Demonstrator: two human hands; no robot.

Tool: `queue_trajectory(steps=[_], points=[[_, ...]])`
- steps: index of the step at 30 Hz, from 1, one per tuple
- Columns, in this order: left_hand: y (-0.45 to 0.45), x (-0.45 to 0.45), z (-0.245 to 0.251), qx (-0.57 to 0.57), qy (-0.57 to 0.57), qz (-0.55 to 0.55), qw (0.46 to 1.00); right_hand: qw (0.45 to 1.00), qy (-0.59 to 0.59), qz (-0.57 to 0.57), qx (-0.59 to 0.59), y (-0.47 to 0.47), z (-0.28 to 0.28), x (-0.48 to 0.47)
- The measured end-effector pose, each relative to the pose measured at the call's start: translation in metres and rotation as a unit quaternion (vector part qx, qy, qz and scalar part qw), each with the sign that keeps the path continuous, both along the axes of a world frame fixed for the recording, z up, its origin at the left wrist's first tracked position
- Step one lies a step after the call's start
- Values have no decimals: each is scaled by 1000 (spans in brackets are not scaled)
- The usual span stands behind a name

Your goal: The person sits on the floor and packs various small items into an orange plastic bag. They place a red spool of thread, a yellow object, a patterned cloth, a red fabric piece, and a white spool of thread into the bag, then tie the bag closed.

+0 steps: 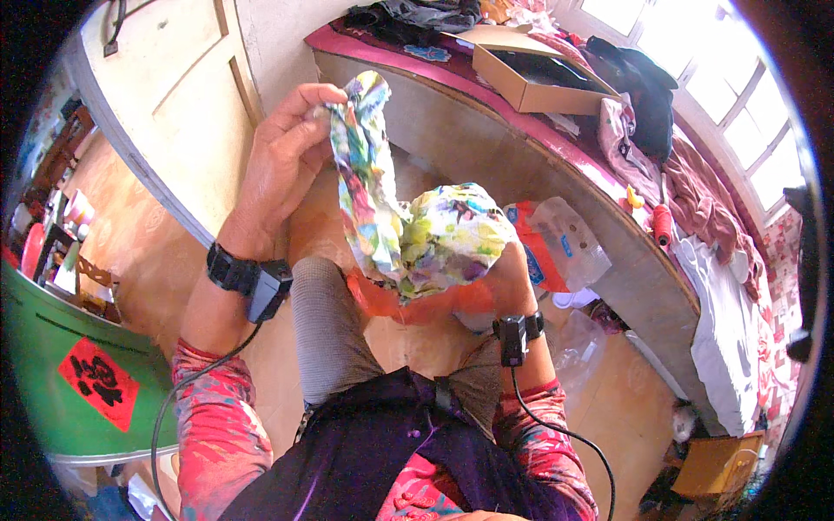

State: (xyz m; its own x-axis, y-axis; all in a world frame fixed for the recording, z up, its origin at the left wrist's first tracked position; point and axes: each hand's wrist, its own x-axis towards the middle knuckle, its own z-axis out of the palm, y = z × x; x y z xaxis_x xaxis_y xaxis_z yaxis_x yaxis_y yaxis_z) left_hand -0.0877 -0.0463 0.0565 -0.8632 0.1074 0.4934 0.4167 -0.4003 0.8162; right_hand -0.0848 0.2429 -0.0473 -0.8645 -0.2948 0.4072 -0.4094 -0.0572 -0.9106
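My left hand [290, 137] is raised on the left, thumb and fingers pinching one end of a crumpled multicolored patterned cloth [368, 195]. From there a narrow strip of the fabric hangs down and joins a wider, bunched part on the right. That rounded part covers my right hand [511, 270]; its fingers are hidden inside or behind the fabric, so their grip does not show. A strapped device with a cable sits on each wrist. Below the cloth, reddish-orange plastic [391, 303] lies between my knees.
A raised platform [521, 166] curves along the right, bearing an open cardboard box [521, 94], a red spool of thread [662, 225] and clothes. Plastic packaging [570, 244] lies beside it. At left are a white door [176, 84] and a green container [58, 397].
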Motion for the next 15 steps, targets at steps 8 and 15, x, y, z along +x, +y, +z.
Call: queue_trajectory(steps=[8,15], points=[[-4,-1,-29,111,-92,-5,990,995,-65,70,-38,-3,3,15],[-12,-6,-44,147,-135,10,980,998,-3,51,-41,-4,-6,19]])
